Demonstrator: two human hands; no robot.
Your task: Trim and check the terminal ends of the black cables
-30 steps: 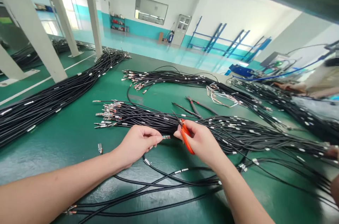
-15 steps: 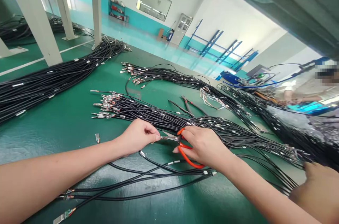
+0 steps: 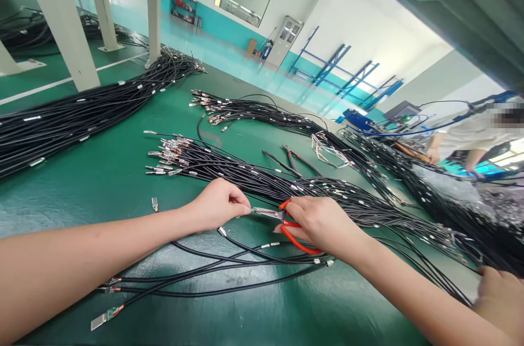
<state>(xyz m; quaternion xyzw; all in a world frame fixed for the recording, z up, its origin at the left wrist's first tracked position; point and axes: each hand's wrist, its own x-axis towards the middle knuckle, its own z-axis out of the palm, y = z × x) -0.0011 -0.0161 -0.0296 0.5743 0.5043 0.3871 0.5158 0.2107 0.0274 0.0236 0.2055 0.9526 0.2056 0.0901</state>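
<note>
My left hand (image 3: 221, 205) is closed in a pinch, thumb against forefinger. Whatever lies between those fingertips is too small and hidden to make out. Right at the pinch are the blade tips of a pair of scissors (image 3: 268, 213) with orange handles. My right hand (image 3: 323, 224) is wrapped round the handles, its fingers in the loops. Below both hands, several loose black cables (image 3: 229, 265) lie across the green table. One ends in a bare metal connector (image 3: 105, 317) with a small green board; another connector (image 3: 154, 204) shows behind my left forearm.
Beyond my hands lies a thick bundle of black cables (image 3: 229, 171), with pliers (image 3: 291, 159) behind it. Another bundle (image 3: 270, 112) lies farther back, and a large one (image 3: 102, 103) at left near white posts (image 3: 153, 7). Another person's hand (image 3: 499, 297) is at lower right; a co-worker (image 3: 462, 138) works beyond.
The view has shifted slightly. My hands keep the same grip on the scissors and at the pinch. The other person's hand at lower right has moved right and down; the far co-worker's hands have moved apart.
</note>
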